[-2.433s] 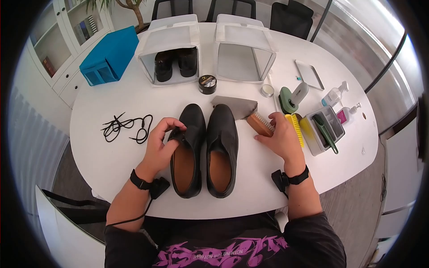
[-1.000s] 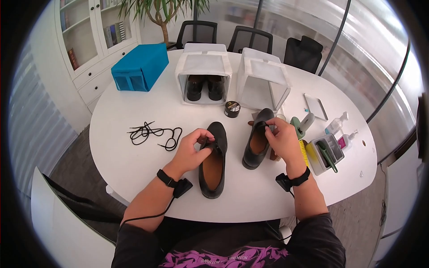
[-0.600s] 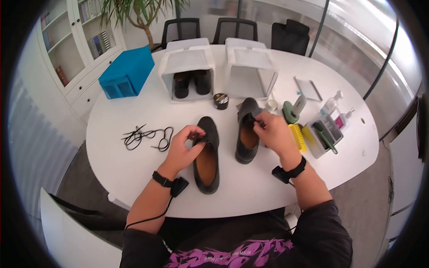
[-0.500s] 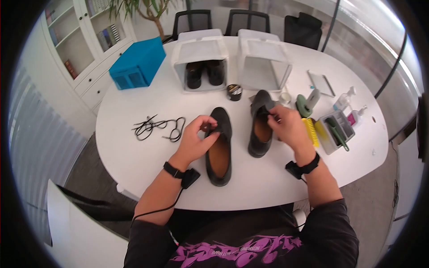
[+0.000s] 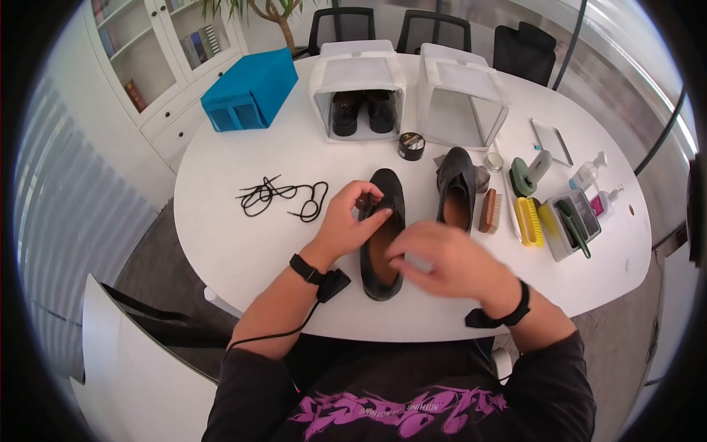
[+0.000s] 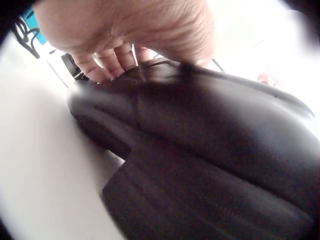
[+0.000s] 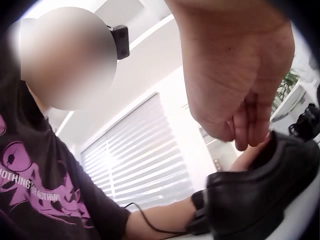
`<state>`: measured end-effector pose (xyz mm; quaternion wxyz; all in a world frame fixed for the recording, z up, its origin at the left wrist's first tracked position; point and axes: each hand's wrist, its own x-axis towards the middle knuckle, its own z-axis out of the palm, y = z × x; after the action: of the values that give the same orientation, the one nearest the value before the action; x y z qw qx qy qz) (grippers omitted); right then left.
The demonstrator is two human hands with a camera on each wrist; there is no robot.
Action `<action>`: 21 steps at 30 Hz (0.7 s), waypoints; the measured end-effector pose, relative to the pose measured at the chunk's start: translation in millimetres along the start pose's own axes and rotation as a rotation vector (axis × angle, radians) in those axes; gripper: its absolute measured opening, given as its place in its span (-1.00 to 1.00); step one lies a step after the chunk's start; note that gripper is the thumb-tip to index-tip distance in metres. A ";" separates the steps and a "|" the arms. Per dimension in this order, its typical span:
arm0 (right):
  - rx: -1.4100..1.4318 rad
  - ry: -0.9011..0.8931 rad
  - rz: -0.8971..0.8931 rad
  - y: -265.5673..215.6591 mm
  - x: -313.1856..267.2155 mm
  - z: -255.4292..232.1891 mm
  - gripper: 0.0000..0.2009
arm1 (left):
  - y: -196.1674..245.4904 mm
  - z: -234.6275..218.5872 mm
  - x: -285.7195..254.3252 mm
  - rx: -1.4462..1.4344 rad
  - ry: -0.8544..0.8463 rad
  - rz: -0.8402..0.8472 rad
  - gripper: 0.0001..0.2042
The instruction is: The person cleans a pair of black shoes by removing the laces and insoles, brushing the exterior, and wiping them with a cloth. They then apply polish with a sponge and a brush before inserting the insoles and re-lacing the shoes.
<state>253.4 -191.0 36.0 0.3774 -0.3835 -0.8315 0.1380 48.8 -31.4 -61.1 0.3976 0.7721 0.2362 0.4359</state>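
A black leather dress shoe (image 5: 389, 193) without laces stands near the table's front, toe pointing away. My left hand (image 5: 352, 219) grips it at the lacing flaps, thumb by the opening and fingers on the outer side. In the left wrist view, the shoe's dark side (image 6: 215, 135) fills much of the picture below the palm. My right hand (image 5: 445, 261), blurred, hovers over the heel end of this shoe with bent fingers and nothing in them. The matching shoe (image 5: 457, 173) stands apart to the right, its toe against a grey cloth (image 5: 481, 179).
A tangle of black laces (image 5: 276, 195) lies left. To the right are a wooden brush (image 5: 490, 211), a yellow brush (image 5: 529, 221) and a grey caddy (image 5: 560, 236). Behind stand a polish tin (image 5: 412, 146), two clear-fronted boxes (image 5: 357, 70) and a blue box (image 5: 254, 85).
The right hand moved the second shoe away to the right, then let go and came back over the nearer shoe. The left hand kept its grip. The head view shifted.
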 end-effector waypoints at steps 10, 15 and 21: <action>-0.526 -0.341 0.501 -2.5 31.1 34.4 -0.84 | 6.3 -5.1 -0.3 0.004 -0.012 0.007 -0.72; -0.622 -0.377 0.399 -3.6 38.2 25.7 -0.74 | 8.1 -0.2 -2.8 -0.018 -0.026 -0.042 -0.75; -0.500 -0.403 0.644 16.5 49.4 28.6 -0.49 | 3.7 3.1 -4.9 -0.007 -0.031 -0.075 -0.74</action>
<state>220.4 -141.6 33.8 0.0417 -0.6673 -0.7346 0.1151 49.0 -38.3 -61.3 0.4199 0.7679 0.2573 0.4096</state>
